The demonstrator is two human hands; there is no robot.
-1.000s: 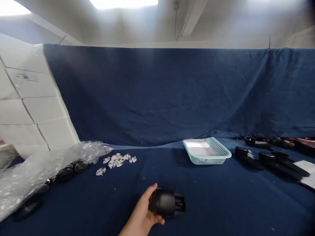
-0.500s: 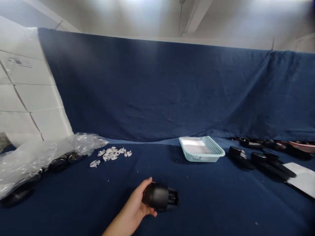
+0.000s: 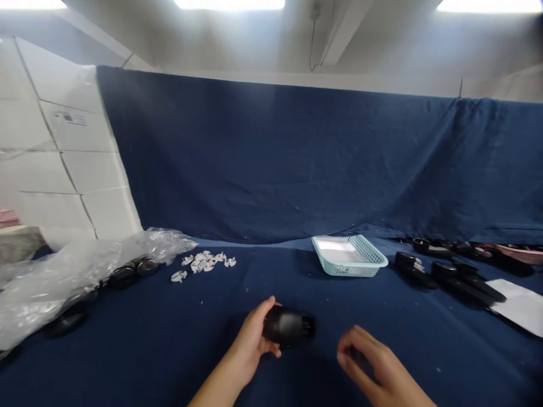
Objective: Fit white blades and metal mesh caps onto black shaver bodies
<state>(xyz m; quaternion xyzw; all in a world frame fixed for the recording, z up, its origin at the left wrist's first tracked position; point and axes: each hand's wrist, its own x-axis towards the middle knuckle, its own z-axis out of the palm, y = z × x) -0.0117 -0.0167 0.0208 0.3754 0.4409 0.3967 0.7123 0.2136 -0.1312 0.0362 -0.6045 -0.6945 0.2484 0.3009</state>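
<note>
My left hand [image 3: 252, 339] is wrapped round a black cylindrical part [image 3: 288, 326] that lies just above the blue cloth of the table [image 3: 169, 350]. My right hand [image 3: 373, 362] hovers a short way to the right of that part, its fingers loosely curled and blurred, with nothing visible in them. A small pile of white plastic clips [image 3: 206, 263] lies further back on the left. A light blue mesh basket [image 3: 348, 255] stands beyond the hands, to the right.
Crumpled clear plastic [image 3: 63, 277] covers several black round parts [image 3: 123, 276] at the left. More black parts [image 3: 449, 274] and a white sheet [image 3: 520, 302] lie at the right. White cartons [image 3: 51, 152] are stacked far left. A blue cloth wall [image 3: 297, 164] closes the back.
My right hand has come into view at the lower right, beside the black part. My left hand keeps its hold on the part. The camera has swung slightly.
</note>
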